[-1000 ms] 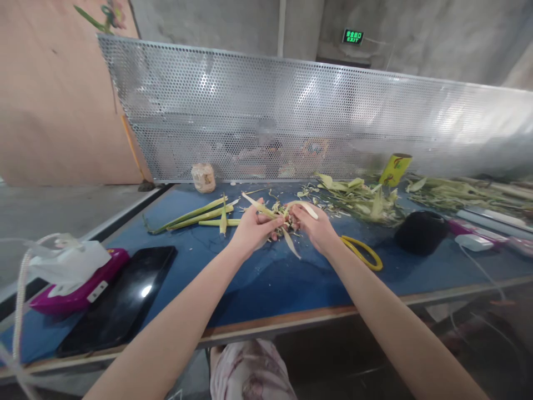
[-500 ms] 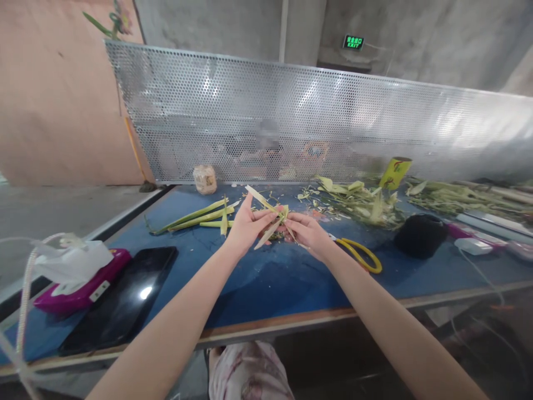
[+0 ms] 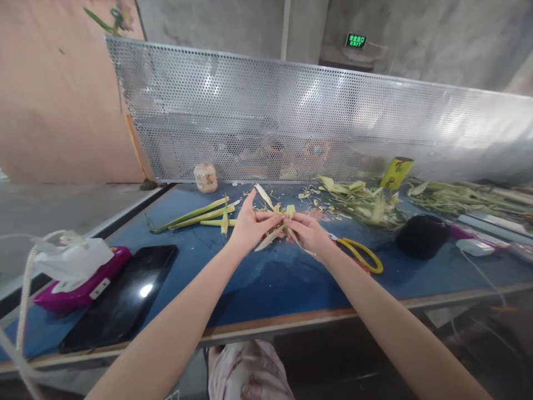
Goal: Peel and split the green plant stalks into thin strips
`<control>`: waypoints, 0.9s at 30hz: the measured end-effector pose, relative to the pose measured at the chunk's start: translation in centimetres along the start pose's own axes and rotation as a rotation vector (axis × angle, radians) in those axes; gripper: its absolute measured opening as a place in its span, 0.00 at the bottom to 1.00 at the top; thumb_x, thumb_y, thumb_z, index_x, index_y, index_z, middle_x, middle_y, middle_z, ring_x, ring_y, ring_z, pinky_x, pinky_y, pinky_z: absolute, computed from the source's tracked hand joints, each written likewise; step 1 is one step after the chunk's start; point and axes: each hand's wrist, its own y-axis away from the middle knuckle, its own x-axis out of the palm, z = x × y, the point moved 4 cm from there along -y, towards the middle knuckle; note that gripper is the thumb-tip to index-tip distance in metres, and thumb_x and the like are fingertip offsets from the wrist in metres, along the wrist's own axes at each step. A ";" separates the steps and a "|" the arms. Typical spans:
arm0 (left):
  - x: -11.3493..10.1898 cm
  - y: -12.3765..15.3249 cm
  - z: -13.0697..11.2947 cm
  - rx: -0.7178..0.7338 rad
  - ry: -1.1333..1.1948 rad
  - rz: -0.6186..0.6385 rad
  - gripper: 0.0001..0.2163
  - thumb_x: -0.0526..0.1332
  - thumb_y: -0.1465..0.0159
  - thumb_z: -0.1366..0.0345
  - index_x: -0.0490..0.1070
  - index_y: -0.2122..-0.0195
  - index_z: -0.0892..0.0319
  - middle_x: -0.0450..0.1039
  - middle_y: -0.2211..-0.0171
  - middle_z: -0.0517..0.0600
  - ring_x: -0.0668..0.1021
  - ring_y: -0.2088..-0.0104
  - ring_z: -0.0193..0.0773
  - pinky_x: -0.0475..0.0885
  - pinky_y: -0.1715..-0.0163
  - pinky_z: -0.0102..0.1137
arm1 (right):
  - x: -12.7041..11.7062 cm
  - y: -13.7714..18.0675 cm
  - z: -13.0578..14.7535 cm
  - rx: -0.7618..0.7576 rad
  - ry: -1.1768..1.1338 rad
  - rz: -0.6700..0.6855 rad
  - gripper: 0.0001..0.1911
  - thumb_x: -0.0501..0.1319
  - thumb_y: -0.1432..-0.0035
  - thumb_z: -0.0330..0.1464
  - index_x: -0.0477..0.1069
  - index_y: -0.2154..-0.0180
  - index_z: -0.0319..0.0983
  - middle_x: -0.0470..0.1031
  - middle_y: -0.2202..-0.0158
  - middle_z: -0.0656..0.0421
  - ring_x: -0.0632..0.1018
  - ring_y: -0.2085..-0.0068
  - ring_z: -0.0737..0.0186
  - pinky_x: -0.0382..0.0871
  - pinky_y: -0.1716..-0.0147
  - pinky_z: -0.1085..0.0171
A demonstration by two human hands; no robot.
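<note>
My left hand (image 3: pixel 249 226) pinches folded pale green leaf strips (image 3: pixel 270 238) between thumb and fingers. From the other side, my right hand (image 3: pixel 307 229) grips the same strips, and the fingertips of both hands nearly meet. Loose ends of leaf stick out upward to the left and downward. The fingers hide much of the folded middle. Several long green leaf pieces (image 3: pixel 200 215) lie left of my left hand. Just right of my right hand rest scissors with a yellow handle (image 3: pixel 366 255), partly covered by my wrist.
Behind the blue table (image 3: pixel 250 300) stands a perforated metal screen (image 3: pixel 250 111). Leaf scraps (image 3: pixel 362 203), a yellow-green can (image 3: pixel 397 173) and a black rounded object (image 3: pixel 422 236) lie right. At left are a black tablet (image 3: pixel 125 300), a purple power strip (image 3: pixel 75 289) and a wrapped jar-like object (image 3: pixel 205 178).
The upper loose leaf end has swung more upright and to the right. My fingertips have shifted slightly on the strips, and both hands still hold them.
</note>
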 end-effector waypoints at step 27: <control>-0.5 -0.1 0.4 -0.154 -0.053 0.156 0.43 0.67 0.53 0.72 0.41 0.40 0.66 0.77 0.70 0.56 0.78 0.73 0.40 0.71 0.79 0.29 | -0.5 0.3 1.6 -0.151 0.255 -0.037 0.13 0.64 0.58 0.37 0.67 0.68 0.38 0.71 0.74 0.62 0.71 0.74 0.69 0.62 0.76 0.69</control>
